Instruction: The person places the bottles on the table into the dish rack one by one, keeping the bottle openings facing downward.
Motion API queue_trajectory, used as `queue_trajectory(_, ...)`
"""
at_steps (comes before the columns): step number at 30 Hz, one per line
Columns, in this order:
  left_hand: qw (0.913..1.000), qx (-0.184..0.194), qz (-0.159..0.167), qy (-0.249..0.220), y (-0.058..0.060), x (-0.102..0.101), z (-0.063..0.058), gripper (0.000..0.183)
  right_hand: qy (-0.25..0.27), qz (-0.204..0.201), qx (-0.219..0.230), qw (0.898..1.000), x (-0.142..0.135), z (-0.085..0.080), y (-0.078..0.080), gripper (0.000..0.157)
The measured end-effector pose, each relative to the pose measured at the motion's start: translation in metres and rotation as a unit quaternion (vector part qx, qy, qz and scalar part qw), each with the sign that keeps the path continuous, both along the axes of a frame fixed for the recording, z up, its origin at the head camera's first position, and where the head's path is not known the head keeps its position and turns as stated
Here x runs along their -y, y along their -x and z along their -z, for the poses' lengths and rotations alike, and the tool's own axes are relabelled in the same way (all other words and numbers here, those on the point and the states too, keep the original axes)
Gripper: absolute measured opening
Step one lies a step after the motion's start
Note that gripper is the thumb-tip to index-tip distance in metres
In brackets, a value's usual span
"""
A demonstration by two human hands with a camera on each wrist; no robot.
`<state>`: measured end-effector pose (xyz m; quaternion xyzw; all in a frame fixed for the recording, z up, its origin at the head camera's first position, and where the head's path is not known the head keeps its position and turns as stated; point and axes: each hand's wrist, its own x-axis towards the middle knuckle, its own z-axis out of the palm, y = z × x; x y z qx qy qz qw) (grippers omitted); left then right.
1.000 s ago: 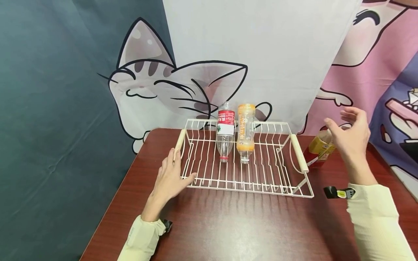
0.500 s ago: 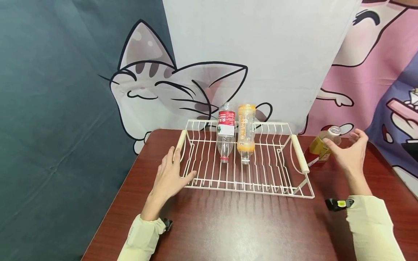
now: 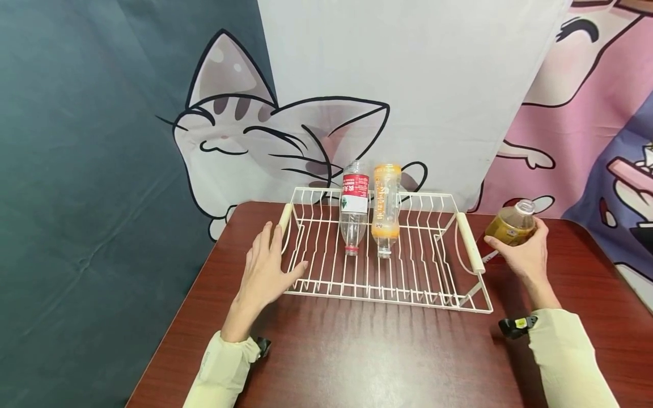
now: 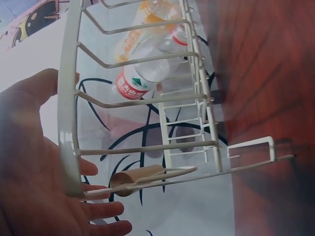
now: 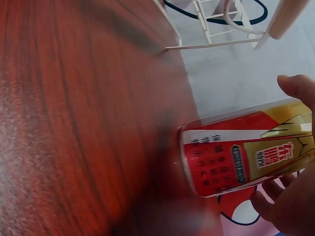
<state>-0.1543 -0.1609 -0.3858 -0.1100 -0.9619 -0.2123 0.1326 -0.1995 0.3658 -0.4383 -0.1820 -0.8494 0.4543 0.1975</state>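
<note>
My left hand [image 3: 263, 272] is spread, fingers straight, beside the left wooden handle [image 3: 285, 220] of a white wire dish rack [image 3: 326, 289]; in the left wrist view its fingers lie around the rack's near end. Two clear plastic bottles stand upside down in the rack: one with a red-and-white label [image 3: 354, 194], another with orange bands [image 3: 386, 198]. Right of the rack, my right hand [image 3: 528, 255] holds a red-and-yellow plastic drink bottle [image 5: 236, 157], thumb on one side and curled fingers on the other. This bottle stands upright on the table, its neck showing above the hand.
The rack's right wooden handle [image 3: 470, 242] stands between the rack and the drink bottle. Under everything is a dark red wooden table [image 3: 367, 351]. A cloth backdrop with a cartoon cat [image 3: 224, 124] hangs directly behind the table.
My right hand has come down and left from above the table to the drink bottle and closed round it. The left hand stays by the rack.
</note>
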Motion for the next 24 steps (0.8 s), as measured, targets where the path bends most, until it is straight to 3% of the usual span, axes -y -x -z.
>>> queue_trajectory(13, 0.9993, -0.031, 0.012, -0.016, 0.003, -0.006, -0.007, 0.096, -0.005, 0.030, 0.015, 0.999, 0.003, 0.013, 0.002, 0.100)
queue_trajectory(24, 0.9985, -0.040, 0.027, -0.026, 0.004, -0.011, -0.010, 0.094, 0.010, 0.057, 0.015, 0.998, 0.002, 0.009, 0.001, 0.093)
